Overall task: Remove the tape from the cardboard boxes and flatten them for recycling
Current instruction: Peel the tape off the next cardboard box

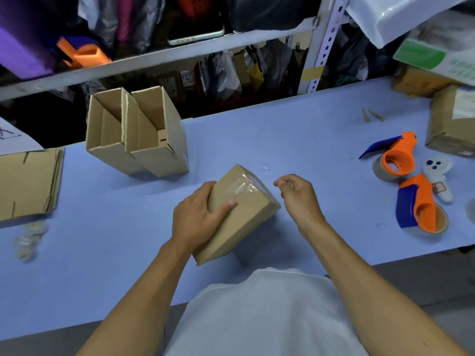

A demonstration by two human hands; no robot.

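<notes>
The left hand (195, 217) holds the small brown taped cardboard box (239, 214) tilted, near the middle of the blue counter (102, 240). The right hand (298, 196) is beside it, fingers curled; whether they pinch anything, I cannot tell.

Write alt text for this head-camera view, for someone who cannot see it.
A person's left hand grips a small taped cardboard box above a blue table while the right hand, fingers pinched together, is beside its taped end. Two open boxes stand behind, flattened cardboard lies at left, and two orange tape dispensers at right.
</notes>
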